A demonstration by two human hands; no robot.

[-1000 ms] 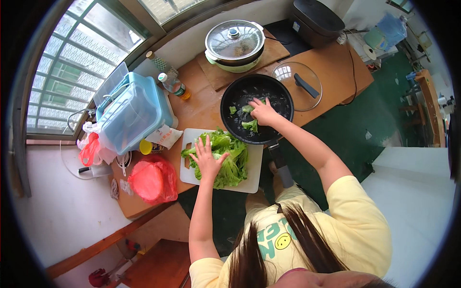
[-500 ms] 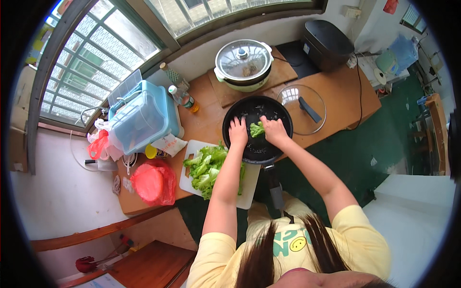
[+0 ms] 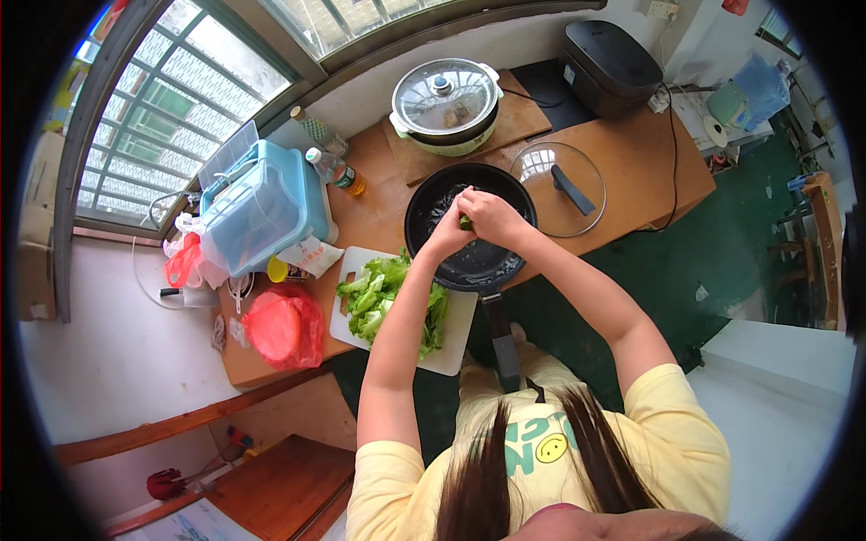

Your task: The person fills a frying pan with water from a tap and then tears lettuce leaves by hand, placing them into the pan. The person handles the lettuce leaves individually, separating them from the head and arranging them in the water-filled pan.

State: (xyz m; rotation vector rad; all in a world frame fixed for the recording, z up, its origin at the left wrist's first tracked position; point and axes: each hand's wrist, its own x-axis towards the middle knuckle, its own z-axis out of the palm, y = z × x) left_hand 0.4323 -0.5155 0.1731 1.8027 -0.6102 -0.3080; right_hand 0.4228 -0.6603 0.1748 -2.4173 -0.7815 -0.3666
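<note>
Over a black frying pan (image 3: 492, 272) with water in it, my two hands are pressed together. Between them a small bit of green lettuce (image 3: 465, 222) shows; the rest of it is hidden by the fingers. My left hand (image 3: 448, 233) closes on it from the left, and my right hand (image 3: 498, 219) closes round it from the right. Beside the pan, under my left forearm, torn lettuce leaves (image 3: 377, 302) are heaped on a white cutting board (image 3: 446, 359). The pan's handle points toward my body.
A glass lid (image 3: 541, 171) lies right of the pan. Behind stands a lidded electric pot (image 3: 444, 108) on a wooden board, with a black appliance (image 3: 612, 68) to its right. At the left are a bottle (image 3: 336, 171), a blue bin (image 3: 266, 212) and a red plastic bag (image 3: 284, 329).
Both hands have come together and lifted the lettuce from the pan's bottom; it is now mostly covered by the fingers. The whole view has shifted slightly.
</note>
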